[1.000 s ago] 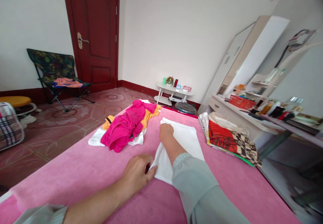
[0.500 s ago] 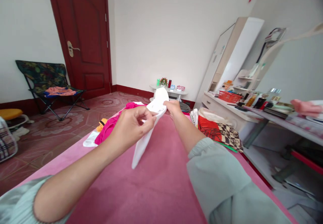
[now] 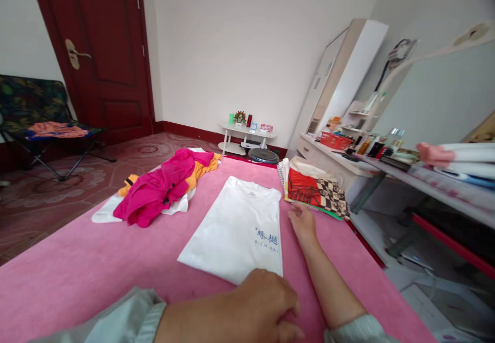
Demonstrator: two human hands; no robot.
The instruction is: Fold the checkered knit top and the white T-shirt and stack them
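Note:
A white T-shirt (image 3: 235, 224) with blue lettering lies flat, folded into a near-rectangle, on the pink bed cover (image 3: 127, 276); its collar faces away from me. Over the shirt's near edge hovers my left hand (image 3: 266, 301), loosely curled, with a gap between thumb and fingers and nothing visible in it. My right hand (image 3: 303, 224) rests on the cover just right of the shirt, fingers loosely stretched towards the pile of folded clothes (image 3: 309, 185). It holds nothing that I can see; whether its fingertips touch the pile I cannot tell.
A heap of magenta clothing (image 3: 162, 188), with orange and white pieces, lies on the bed's left side. Beyond the bed stands a small white table (image 3: 247, 130). To the right are a dressing table (image 3: 386, 170) with bottles and a red basket (image 3: 335, 141). A folding chair (image 3: 50, 126) stands left.
The white shirt, held up between both hands before, now lies on the bed, released. My left hand has come down and nearer; my right hand has moved down and right. The view has turned rightward.

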